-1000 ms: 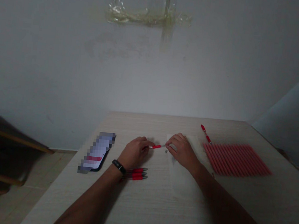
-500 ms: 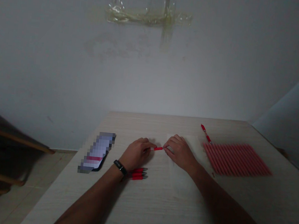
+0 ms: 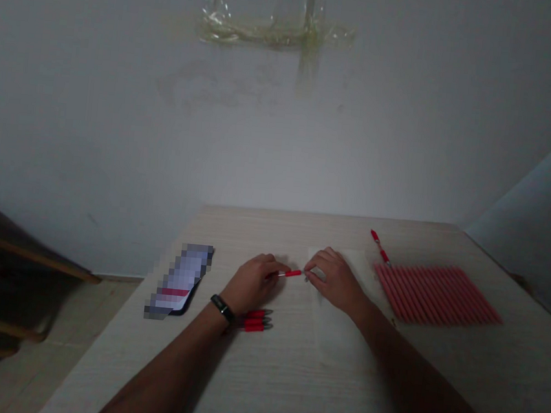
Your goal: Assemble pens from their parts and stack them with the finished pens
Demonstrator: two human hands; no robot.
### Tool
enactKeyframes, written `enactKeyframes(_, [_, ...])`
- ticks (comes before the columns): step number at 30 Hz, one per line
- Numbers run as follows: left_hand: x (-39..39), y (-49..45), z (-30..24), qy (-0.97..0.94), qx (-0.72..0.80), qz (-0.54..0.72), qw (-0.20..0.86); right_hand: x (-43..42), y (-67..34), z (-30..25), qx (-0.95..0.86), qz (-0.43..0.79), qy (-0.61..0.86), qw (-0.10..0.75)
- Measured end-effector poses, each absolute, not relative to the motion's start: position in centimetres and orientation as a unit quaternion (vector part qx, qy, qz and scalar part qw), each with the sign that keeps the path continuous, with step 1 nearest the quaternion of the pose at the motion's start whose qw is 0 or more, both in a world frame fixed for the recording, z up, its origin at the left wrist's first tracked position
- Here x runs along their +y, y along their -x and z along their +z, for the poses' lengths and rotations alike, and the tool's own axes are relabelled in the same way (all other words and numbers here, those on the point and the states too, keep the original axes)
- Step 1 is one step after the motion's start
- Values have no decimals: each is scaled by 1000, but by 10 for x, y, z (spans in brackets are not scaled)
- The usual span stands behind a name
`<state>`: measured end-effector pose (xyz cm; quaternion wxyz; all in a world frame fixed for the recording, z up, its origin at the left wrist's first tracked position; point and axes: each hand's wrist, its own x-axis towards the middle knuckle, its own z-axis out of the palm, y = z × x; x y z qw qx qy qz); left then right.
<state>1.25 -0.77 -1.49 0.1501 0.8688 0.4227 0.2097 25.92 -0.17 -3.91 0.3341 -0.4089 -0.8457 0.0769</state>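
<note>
A red pen (image 3: 293, 273) lies nearly level between my two hands, just above the table. My left hand (image 3: 253, 281), with a black band at its wrist, is closed on the pen's left part. At the other end, the thumb and fingers of my right hand (image 3: 331, 277) pinch the small grey pen tip; whether it is joined to the barrel I cannot tell. Several red pens (image 3: 257, 321) with grey tips lie side by side below my left wrist, partly hidden by it.
A row of many pinkish-red sticks or pen barrels (image 3: 437, 295) covers the table's right side, with another red pen (image 3: 380, 248) beyond its corner. A pale sheet (image 3: 340, 342) lies beneath my right hand. On the left rests a phone (image 3: 183, 282), its screen blurred.
My right hand has shifted very slightly to the right, and a bit of the grey tip now shows at its fingertips. My left hand stays in place with the pen.
</note>
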Motion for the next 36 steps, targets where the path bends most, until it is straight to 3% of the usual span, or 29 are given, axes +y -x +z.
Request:
enactKeyframes(7, [-6,-11,-19,-862,438,209,147,0,-263,-43,-836,95,415,345])
enactKeyframes(14, [-6,-10,-17,-860,440,213,145,1,-263,-50,-849,125,426,286])
enactKeyframes(21, [-6,-11,-16,-855,447,218,149,5,-265,-50,-733,277,461,417])
enactKeyframes(36, [-8,-13,-14,-865,422,216,163,1,-259,-51,-754,305,410,414])
